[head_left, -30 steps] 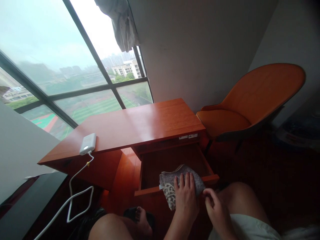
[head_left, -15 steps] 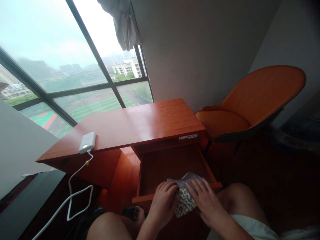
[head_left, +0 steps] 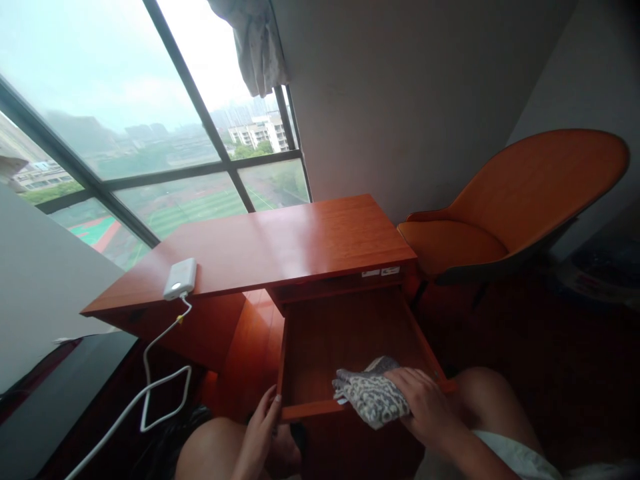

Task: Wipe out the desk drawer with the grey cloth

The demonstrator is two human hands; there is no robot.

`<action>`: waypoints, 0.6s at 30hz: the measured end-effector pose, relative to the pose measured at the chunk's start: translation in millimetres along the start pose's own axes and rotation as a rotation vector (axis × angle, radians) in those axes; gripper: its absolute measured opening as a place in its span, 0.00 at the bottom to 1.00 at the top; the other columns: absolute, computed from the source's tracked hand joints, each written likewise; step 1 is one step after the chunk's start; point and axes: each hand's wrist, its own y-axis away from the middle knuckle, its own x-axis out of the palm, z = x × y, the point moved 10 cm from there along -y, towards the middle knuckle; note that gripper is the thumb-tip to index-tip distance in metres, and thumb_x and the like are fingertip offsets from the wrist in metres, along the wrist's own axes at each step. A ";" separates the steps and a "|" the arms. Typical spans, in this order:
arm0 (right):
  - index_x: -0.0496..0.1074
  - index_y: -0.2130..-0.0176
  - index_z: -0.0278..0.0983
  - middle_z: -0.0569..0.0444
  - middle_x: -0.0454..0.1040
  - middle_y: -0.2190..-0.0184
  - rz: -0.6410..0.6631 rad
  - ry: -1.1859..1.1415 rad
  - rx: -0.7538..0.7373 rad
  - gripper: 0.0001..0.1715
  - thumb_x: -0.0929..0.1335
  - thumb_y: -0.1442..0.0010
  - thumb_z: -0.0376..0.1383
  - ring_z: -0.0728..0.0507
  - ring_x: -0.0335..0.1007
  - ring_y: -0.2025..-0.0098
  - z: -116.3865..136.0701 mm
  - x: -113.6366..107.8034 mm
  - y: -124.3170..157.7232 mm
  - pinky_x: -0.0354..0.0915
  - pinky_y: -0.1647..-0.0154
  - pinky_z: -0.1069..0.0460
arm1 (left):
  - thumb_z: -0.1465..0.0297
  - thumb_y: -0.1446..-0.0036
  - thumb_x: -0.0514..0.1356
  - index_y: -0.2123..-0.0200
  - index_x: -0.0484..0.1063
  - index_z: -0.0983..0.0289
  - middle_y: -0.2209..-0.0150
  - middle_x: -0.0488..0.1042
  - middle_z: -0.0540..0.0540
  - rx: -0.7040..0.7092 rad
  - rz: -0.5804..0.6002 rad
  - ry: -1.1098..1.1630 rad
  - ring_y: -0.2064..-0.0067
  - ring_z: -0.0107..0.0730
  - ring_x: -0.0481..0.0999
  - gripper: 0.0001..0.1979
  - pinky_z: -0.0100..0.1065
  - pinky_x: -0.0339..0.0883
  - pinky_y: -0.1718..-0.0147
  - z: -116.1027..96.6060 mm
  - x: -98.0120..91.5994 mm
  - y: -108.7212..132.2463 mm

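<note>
A folded grey-and-white patterned cloth (head_left: 367, 395) lies over the front edge of an open wooden drawer (head_left: 345, 337) in the orange desk (head_left: 280, 243). My right hand (head_left: 425, 407) rests on the cloth's right side, fingers curled over it, pressing it down. At the drawer's front left corner is my left hand (head_left: 263, 427), with its fingers stretched out against the drawer front and nothing in it. My bare knees show at the bottom of the view.
A white power adapter (head_left: 180, 279) with a white cable (head_left: 155, 380) sits on the desk's left end. An orange chair (head_left: 510, 207) stands to the right. A big window (head_left: 140, 153) and a curtain (head_left: 257, 43) are behind the desk.
My left hand has let go of the cloth and moved down-left to the drawer's front corner. The cloth has shifted further into the drawer under my right hand.
</note>
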 end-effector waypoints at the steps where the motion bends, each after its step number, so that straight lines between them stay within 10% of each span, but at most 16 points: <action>1: 0.70 0.49 0.42 0.48 0.75 0.52 -0.021 -0.120 0.051 0.26 0.66 0.49 0.37 0.36 0.68 0.50 -9.8 -6.3 -0.5 0.61 0.46 0.41 | 0.51 0.56 0.60 0.55 0.71 0.64 0.53 0.77 0.60 -0.007 -0.013 0.010 0.45 0.51 0.71 0.29 0.42 0.64 0.46 1.8 0.7 1.0; 8: 0.69 0.51 0.39 0.46 0.78 0.56 -0.600 -0.999 0.710 0.31 0.67 0.49 0.53 0.39 0.75 0.56 -126.5 -59.6 21.9 0.70 0.55 0.45 | 0.54 0.55 0.58 0.54 0.71 0.64 0.50 0.76 0.59 0.012 0.034 -0.037 0.43 0.50 0.69 0.28 0.40 0.63 0.44 3.7 1.6 9.8; 13: 0.72 0.54 0.39 0.51 0.80 0.66 -0.606 -1.259 0.759 0.30 0.75 0.59 0.40 0.41 0.76 0.62 -169.8 -82.4 30.3 0.74 0.62 0.48 | 0.54 0.53 0.54 0.49 0.67 0.68 0.49 0.75 0.61 0.006 0.084 -0.125 0.43 0.49 0.69 0.32 0.40 0.62 0.44 14.1 2.7 13.9; 18: 0.74 0.61 0.37 0.52 0.78 0.70 -0.889 -1.046 0.785 0.24 0.74 0.61 0.39 0.41 0.75 0.68 -241.2 -132.3 61.9 0.72 0.70 0.49 | 0.55 0.52 0.53 0.47 0.66 0.67 0.48 0.74 0.60 0.008 0.092 -0.167 0.42 0.49 0.68 0.31 0.42 0.61 0.43 17.3 -0.1 17.9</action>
